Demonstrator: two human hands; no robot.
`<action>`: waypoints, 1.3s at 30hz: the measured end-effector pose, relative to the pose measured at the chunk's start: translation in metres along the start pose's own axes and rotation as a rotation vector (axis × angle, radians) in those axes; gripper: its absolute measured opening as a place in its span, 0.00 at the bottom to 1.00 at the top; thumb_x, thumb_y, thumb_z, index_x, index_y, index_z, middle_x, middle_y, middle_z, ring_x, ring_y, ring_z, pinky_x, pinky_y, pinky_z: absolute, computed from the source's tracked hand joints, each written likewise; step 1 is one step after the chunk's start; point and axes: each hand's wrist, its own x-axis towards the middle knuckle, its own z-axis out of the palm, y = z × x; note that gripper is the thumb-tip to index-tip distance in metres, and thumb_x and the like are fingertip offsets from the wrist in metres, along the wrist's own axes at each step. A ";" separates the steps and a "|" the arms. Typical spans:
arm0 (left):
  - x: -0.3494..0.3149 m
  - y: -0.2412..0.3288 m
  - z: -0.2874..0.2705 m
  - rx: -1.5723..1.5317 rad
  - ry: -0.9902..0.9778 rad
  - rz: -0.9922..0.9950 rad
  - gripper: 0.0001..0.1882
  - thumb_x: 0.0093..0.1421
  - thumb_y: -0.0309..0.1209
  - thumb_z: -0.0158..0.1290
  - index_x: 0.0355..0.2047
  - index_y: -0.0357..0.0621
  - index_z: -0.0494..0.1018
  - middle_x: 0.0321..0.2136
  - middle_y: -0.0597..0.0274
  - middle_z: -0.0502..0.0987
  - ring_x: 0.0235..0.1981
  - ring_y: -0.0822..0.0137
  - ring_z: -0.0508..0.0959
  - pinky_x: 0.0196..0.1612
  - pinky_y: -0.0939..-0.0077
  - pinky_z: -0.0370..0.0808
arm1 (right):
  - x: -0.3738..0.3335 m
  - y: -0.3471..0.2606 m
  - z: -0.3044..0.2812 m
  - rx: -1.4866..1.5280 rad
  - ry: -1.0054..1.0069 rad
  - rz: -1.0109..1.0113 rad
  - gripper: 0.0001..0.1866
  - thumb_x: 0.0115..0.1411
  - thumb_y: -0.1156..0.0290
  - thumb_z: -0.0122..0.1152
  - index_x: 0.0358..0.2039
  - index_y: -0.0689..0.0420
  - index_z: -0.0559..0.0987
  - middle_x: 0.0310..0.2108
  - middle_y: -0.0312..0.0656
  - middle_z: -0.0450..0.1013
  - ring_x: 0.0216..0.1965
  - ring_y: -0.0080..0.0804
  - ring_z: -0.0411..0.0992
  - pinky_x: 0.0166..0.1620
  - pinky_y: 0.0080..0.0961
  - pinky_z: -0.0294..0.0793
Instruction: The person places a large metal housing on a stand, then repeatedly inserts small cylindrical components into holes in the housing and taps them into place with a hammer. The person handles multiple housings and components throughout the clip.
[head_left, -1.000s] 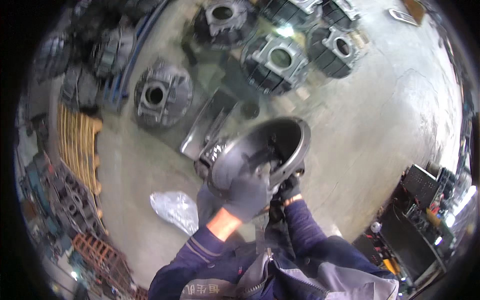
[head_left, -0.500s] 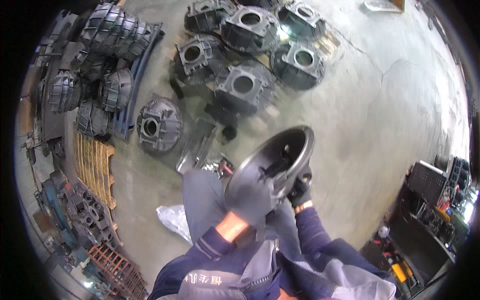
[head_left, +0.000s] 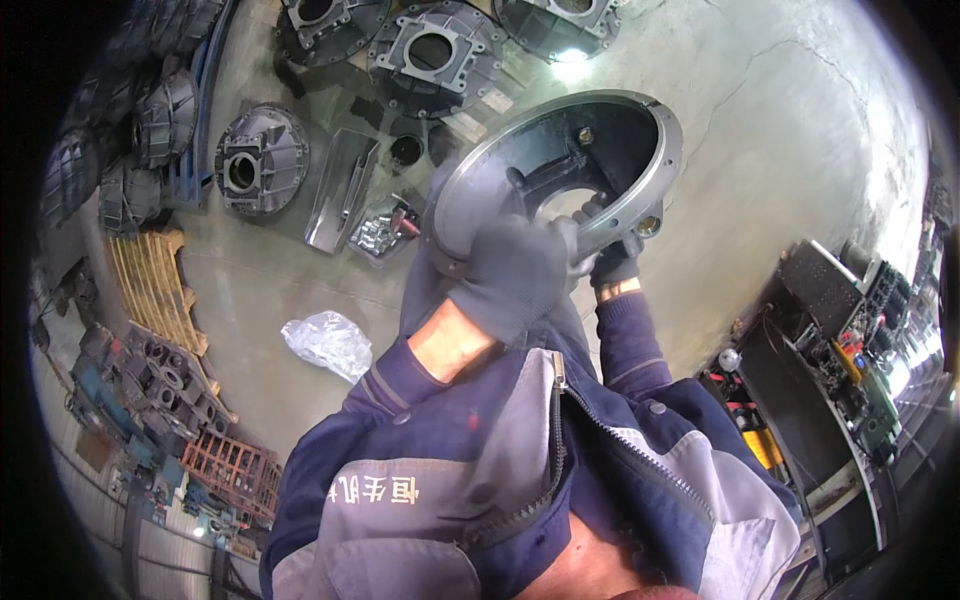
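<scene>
A large dark metal bell housing (head_left: 660, 130) is held tilted in front of my body, its wide round mouth facing up toward me. It has a bolt-holed rim and a round hole in its floor. My left hand (head_left: 515, 275), in a dark grey glove, is closed on the housing's near left edge; its fingertips are partly hidden and a little blurred. On the right side, my gloved right hand (head_left: 612, 255) grips the wall from below, with fingers showing at the floor hole. Beside that hand is a small round boss (head_left: 648, 227) on the housing's outside.
Several similar housings (head_left: 435, 55) stand at the far side, one (head_left: 262, 160) alone at the left. Between lie a metal tray (head_left: 342, 190), a clear box of small hardware (head_left: 385, 230) and a plastic bag (head_left: 328, 343). A wooden pallet (head_left: 155, 290) sits left; a cluttered workbench (head_left: 825, 440) stands right.
The held housing has moved up and away in the view and turned its mouth more toward me, both hands moving with it. The whole view has shifted, bringing more of my jacket into sight.
</scene>
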 end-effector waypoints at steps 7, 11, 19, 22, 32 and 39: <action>0.032 -0.016 -0.037 -0.028 -0.071 -0.075 0.17 0.56 0.47 0.63 0.31 0.46 0.77 0.22 0.55 0.80 0.22 0.55 0.81 0.25 0.59 0.75 | 0.002 -0.003 0.098 -0.290 0.327 -0.074 0.23 0.65 0.57 0.61 0.59 0.47 0.76 0.53 0.38 0.77 0.53 0.40 0.76 0.56 0.45 0.78; 0.055 -0.022 -0.055 -0.016 -0.013 -0.058 0.17 0.56 0.48 0.63 0.28 0.48 0.77 0.21 0.56 0.79 0.21 0.55 0.81 0.25 0.57 0.75 | 0.016 0.001 0.123 -0.105 0.250 -0.073 0.23 0.68 0.58 0.57 0.60 0.52 0.75 0.55 0.41 0.76 0.55 0.40 0.75 0.59 0.41 0.77; 0.126 -0.035 -0.033 0.046 -0.101 -0.129 0.16 0.55 0.48 0.64 0.27 0.49 0.77 0.17 0.58 0.77 0.20 0.54 0.80 0.25 0.58 0.75 | 0.076 -0.028 0.080 -1.429 0.125 -0.241 0.25 0.61 0.66 0.62 0.60 0.53 0.74 0.53 0.40 0.77 0.55 0.34 0.75 0.60 0.32 0.74; 0.166 -0.028 -0.008 0.028 -0.027 -0.175 0.14 0.55 0.45 0.63 0.25 0.49 0.76 0.19 0.56 0.78 0.23 0.51 0.82 0.26 0.55 0.76 | 0.109 -0.072 0.075 -1.133 0.012 -0.266 0.27 0.62 0.59 0.63 0.60 0.54 0.73 0.54 0.39 0.77 0.55 0.36 0.75 0.61 0.34 0.74; 0.255 -0.051 0.085 -0.194 0.136 -0.652 0.22 0.60 0.52 0.62 0.32 0.42 0.81 0.21 0.49 0.80 0.25 0.48 0.83 0.30 0.56 0.79 | 0.264 -0.210 0.146 -0.663 0.286 0.206 0.15 0.68 0.60 0.53 0.49 0.54 0.79 0.41 0.38 0.79 0.37 0.32 0.79 0.37 0.29 0.82; 0.223 -0.093 0.142 -0.469 0.438 -0.906 0.16 0.64 0.40 0.62 0.44 0.39 0.80 0.37 0.49 0.85 0.39 0.57 0.86 0.41 0.65 0.81 | 0.347 -0.234 0.176 -1.932 -0.526 -0.116 0.27 0.54 0.80 0.71 0.54 0.63 0.73 0.45 0.45 0.79 0.45 0.35 0.79 0.49 0.30 0.79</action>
